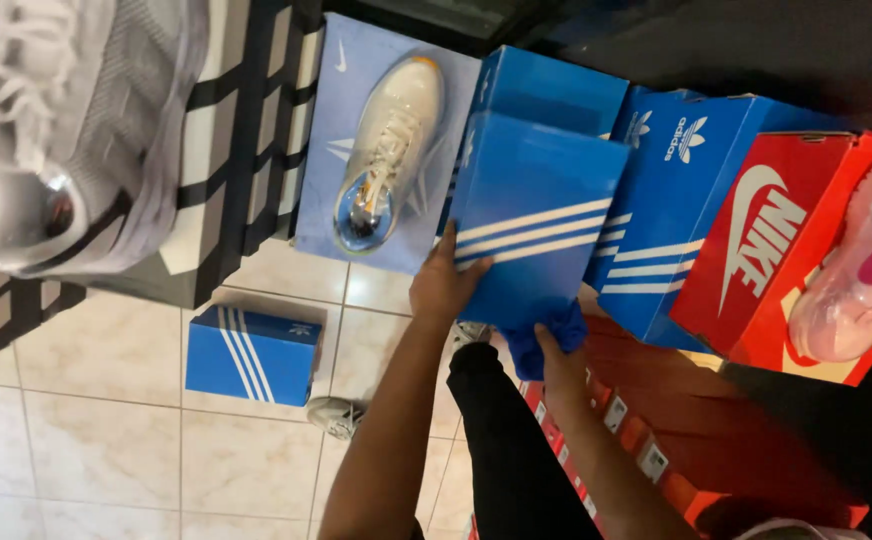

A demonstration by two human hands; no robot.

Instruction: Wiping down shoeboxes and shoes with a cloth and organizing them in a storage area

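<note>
The left hand (443, 285) is clamped on a blue box (536, 215) with three white stripes, thumb on its striped face and the other fingers hidden behind the near left edge. The right hand (556, 360) sits just under the same box, its grip closed on a blue cloth (548, 335) that is pressed against the box's lower corner. So the box stands above and slightly ahead of both hands, held upright between them, and the cloth bunches between the right fingers and the box.

Four blue striped boxes show in all: the held one, two more stacked just behind and right of it (656, 230), and one standing alone on the tiled floor (253, 353) to the lower left. One red box (771, 250) lies at the right, with a wrapped pink shoe (861, 270) on it. One pale box (386, 150) lies left of the held box with a wrapped cream shoe (391, 150) on top. A grey shoe (66, 130) fills the upper left corner.

Both forearms rise from the bottom edge, bare, converging towards the box; the left wrist bends inward, the right is nearly straight.
</note>
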